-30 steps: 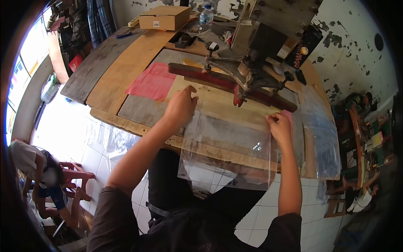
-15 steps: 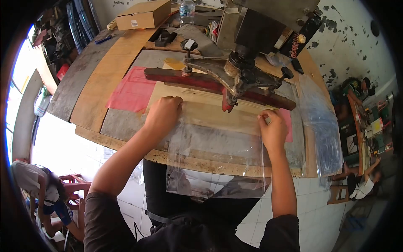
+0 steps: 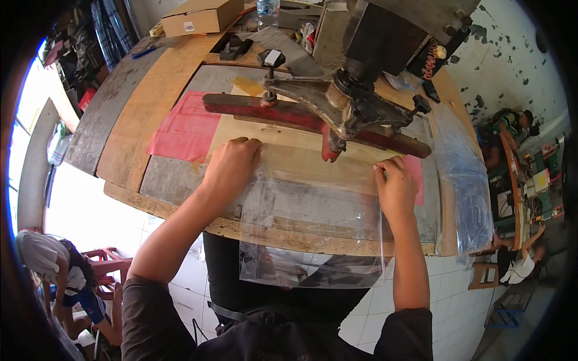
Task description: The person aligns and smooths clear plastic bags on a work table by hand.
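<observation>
A clear plastic sheet [image 3: 310, 210] lies over the near side of the worktable, its lower end hanging past the edge above my lap. My left hand [image 3: 236, 161] has its fingers closed on the sheet's far left corner. At the far right corner, my right hand [image 3: 395, 182] pinches the sheet between thumb and fingers. Under the sheet's far end is a yellowish sheet [image 3: 295, 139] on the grey metal plate [image 3: 165, 180]. Just beyond my hands, a press head with a long red-edged bar [image 3: 295, 121] stands over the yellowish sheet.
Red sheet material [image 3: 183, 126] shows left of the bar. A stack of clear plastic [image 3: 469, 198] drapes over the table's right side. A cardboard box [image 3: 201, 18], a water bottle [image 3: 268, 12] and a blue pen [image 3: 143, 52] are at the back. Other people sit left and right.
The camera view has shifted slightly. Both hands keep their hold on the clear sheet in nearly the same place, and the press bar shows no clear movement.
</observation>
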`<move>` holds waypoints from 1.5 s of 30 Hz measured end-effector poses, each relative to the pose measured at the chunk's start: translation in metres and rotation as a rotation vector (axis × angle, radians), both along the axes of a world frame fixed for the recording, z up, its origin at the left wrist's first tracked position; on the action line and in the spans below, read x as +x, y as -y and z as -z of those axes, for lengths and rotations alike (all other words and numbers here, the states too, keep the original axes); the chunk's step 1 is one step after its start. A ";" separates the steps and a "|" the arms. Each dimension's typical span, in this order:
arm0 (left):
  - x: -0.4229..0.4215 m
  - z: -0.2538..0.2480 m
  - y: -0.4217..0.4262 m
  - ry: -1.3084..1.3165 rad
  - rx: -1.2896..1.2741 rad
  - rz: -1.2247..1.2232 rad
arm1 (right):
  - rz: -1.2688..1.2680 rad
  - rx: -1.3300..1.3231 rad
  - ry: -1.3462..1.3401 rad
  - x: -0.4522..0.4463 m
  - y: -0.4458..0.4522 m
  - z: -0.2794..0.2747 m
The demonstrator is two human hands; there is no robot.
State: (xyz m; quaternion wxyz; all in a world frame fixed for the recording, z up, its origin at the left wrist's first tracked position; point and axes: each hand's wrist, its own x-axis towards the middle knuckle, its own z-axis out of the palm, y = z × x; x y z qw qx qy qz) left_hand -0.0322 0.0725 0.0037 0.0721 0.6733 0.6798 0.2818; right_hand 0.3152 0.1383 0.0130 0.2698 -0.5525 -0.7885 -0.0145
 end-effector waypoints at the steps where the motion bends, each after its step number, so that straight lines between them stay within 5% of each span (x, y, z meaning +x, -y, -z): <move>1: -0.001 0.000 0.000 -0.001 0.001 -0.001 | 0.004 -0.068 -0.018 0.001 -0.001 -0.002; 11: -0.006 -0.007 0.012 0.082 -0.031 0.060 | -0.040 -0.366 0.049 0.020 0.009 -0.028; 45: -0.002 -0.002 -0.013 0.152 0.030 0.024 | -0.141 -0.211 -0.117 0.027 -0.016 -0.008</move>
